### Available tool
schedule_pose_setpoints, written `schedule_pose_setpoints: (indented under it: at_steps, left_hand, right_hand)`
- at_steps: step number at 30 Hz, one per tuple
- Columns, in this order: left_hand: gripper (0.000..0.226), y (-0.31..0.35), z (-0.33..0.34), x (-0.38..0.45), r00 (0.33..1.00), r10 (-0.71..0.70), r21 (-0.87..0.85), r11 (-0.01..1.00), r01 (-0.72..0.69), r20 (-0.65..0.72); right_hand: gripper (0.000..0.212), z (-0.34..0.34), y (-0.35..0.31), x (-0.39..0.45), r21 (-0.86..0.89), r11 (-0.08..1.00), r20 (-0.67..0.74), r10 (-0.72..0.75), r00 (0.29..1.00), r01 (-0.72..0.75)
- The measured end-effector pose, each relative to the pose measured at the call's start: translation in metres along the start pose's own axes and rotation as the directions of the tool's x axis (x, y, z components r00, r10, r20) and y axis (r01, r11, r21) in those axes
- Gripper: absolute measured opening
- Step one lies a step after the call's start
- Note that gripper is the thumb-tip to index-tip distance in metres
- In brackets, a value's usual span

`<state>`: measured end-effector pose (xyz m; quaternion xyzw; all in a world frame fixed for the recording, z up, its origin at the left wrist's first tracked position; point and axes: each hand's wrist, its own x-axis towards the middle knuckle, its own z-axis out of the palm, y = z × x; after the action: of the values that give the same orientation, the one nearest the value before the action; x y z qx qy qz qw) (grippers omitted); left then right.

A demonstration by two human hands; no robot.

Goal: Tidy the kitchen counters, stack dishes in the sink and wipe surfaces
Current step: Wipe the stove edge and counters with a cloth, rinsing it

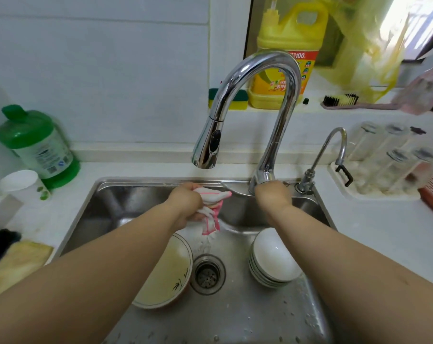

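Observation:
My left hand (187,203) grips a bunched white and pink cloth (211,211) over the steel sink (91,207), below the spout of the chrome faucet (257,100). Water drips from the cloth toward the drain (208,274). My right hand (272,197) is at the faucet's base, fingers hidden behind it. In the basin a large bowl with a bamboo print (168,274) lies left of the drain, partly under my left forearm. A stack of white bowls (272,261) sits right of the drain.
A green bottle (38,145) and a white cup (21,184) stand on the left counter. A small filter tap (334,150) and a tray of upturned glasses (384,165) are on the right. Yellow detergent jug (287,58), sponge (237,98) and brush (342,100) sit on the sill.

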<state>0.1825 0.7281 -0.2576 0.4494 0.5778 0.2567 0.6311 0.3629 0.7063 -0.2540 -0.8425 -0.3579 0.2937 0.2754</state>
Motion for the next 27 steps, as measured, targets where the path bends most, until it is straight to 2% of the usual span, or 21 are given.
schedule_pose_setpoints:
  at_steps: [1,2,3,4,5,7,9,11,13,15,17,19,21,23,24,26,27]
  left_hand:
    - [0.037,0.0,-0.002,0.0,1.0,-0.008,-0.031,0.999,0.008,0.004]
    - [0.042,0.002,-0.002,-0.001,1.0,-0.019,-0.067,0.998,0.02,0.023]
    - [0.046,0.003,-0.003,-0.003,0.998,-0.032,-0.109,0.993,0.038,0.052]
    - [0.049,0.005,-0.003,-0.006,0.994,-0.042,-0.144,0.988,0.056,0.097]
    - [0.049,0.007,-0.005,-0.009,0.99,-0.049,-0.174,0.982,0.071,0.129]
    - [0.044,0.009,-0.01,-0.015,0.984,-0.078,-0.243,0.963,0.116,0.16]
    - [0.041,0.007,-0.017,-0.018,0.978,-0.111,-0.344,0.924,0.168,0.179]
    - [0.042,0.005,-0.022,-0.021,0.966,-0.135,-0.388,0.897,0.213,0.219]
    - [0.042,0.003,-0.025,-0.023,0.961,-0.141,-0.269,0.941,0.204,0.237]
    - [0.039,0.006,-0.025,-0.026,0.968,-0.12,-0.006,0.992,0.124,0.219]
    - [0.039,0.012,-0.026,-0.03,0.971,-0.076,0.235,0.972,0.021,0.225]
    - [0.042,0.017,-0.023,-0.031,0.967,-0.039,0.411,0.909,-0.07,0.252]
    - [0.033,0.017,-0.017,-0.029,0.97,0.023,0.575,0.802,-0.164,0.244]
    - [0.013,0.016,-0.01,-0.024,0.958,0.141,0.765,0.577,-0.285,0.251]
    - [0.01,0.014,-0.007,-0.02,0.945,0.2,0.827,0.46,-0.324,0.259]
    - [0.008,0.01,-0.003,-0.017,0.917,0.274,0.871,0.32,-0.372,0.29]
    - [0.011,0.008,-0.002,-0.016,0.9,0.306,0.875,0.278,-0.396,0.31]
  right_hand:
    - [0.045,0.008,0.0,-0.008,0.07,0.994,0.095,-0.089,0.992,0.082]
    - [0.066,0.016,0.002,-0.017,0.183,0.971,0.245,-0.196,0.949,0.153]
    - [0.091,0.026,0.002,-0.025,0.245,0.944,0.372,-0.303,0.878,0.222]
    - [0.108,0.032,0.0,-0.033,0.203,0.922,0.456,-0.388,0.801,0.331]
    - [0.115,0.039,-0.001,-0.036,0.114,0.877,0.505,-0.456,0.733,0.467]
    - [0.105,0.046,-0.001,-0.038,-0.021,0.749,0.479,-0.574,0.664,0.663]
    - [0.074,0.047,-0.005,-0.038,0.012,0.732,0.407,-0.626,0.665,0.681]
    - [0.048,0.047,-0.007,-0.039,0.029,0.754,0.4,-0.611,0.684,0.656]
    - [0.03,0.049,-0.008,-0.04,-0.012,0.761,0.419,-0.585,0.694,0.649]
    - [0.022,0.049,-0.01,-0.041,-0.089,0.743,0.422,-0.575,0.701,0.663]
    - [0.018,0.045,-0.016,-0.042,-0.216,0.671,0.435,-0.584,0.685,0.709]
    - [0.02,0.039,-0.022,-0.042,-0.322,0.559,0.441,-0.626,0.643,0.764]
    - [0.024,0.031,-0.028,-0.044,-0.361,0.493,0.486,-0.625,0.611,0.791]
    - [0.018,0.026,-0.034,-0.045,-0.334,0.5,0.54,-0.593,0.597,0.799]
    - [0.013,0.026,-0.036,-0.045,-0.322,0.517,0.562,-0.569,0.599,0.793]
    - [0.009,0.029,-0.036,-0.043,-0.27,0.621,0.615,-0.477,0.629,0.735]
    - [0.017,0.03,-0.035,-0.04,-0.213,0.715,0.64,-0.413,0.648,0.666]
